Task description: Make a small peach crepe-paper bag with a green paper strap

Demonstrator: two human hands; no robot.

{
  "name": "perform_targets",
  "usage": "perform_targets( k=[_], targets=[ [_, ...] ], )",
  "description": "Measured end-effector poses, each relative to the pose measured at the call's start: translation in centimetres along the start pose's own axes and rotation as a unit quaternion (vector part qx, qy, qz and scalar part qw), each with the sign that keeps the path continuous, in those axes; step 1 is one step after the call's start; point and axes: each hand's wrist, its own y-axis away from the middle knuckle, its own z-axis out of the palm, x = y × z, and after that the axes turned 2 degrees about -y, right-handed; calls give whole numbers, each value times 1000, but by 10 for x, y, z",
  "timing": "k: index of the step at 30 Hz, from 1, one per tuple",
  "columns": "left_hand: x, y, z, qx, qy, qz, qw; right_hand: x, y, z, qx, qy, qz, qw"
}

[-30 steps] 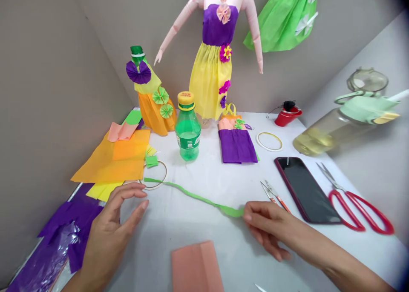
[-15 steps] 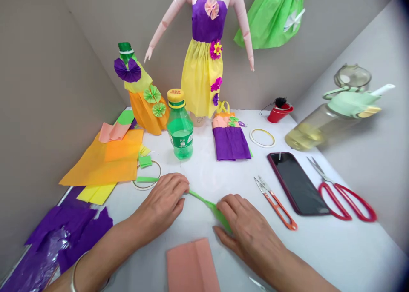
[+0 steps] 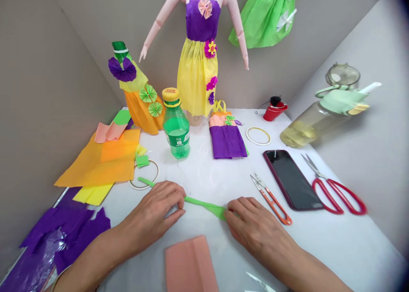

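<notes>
- The right hand (image 3: pixel 255 221) pinches the green strip (image 3: pixel 204 204); the left hand (image 3: pixel 161 204) bends over it, grip unclear.
- The strip spans the white table (image 3: pixel 211 175), likely feather-light, limp, easily torn; broad fingertip holds near both ends suit it.

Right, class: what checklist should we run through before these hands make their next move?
1. The left hand and right hand are both at the green strip: ok.
2. The grip is firm: cannot tell, fingers hide it.
3. The green strip's left end is clear of the ring: not ok, it crosses the ring in view.
4. The scissors are clear of both hands: ok.
5. The yellow cap is on the bottle: ok.
</notes>
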Motion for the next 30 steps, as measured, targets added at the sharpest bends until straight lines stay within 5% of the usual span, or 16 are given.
perform_targets(
  k=[6, 11, 18, 30],
  targets=[
    [17, -15, -4, 21, 19, -1, 1000, 6, 10, -18, 19, -85, 94, 992],
    [34, -43, 18, 19, 13, 38, 999, 8, 8, -6, 49, -125, 170, 976],
    [43, -59, 49, 17, -1, 61, 998, 3, 8, 7, 18, -140, 197, 970],
    [43, -55, 54, 30, 33, 79, 996, 4, 12, 2, 24, -196, 180, 964]
  ],
)
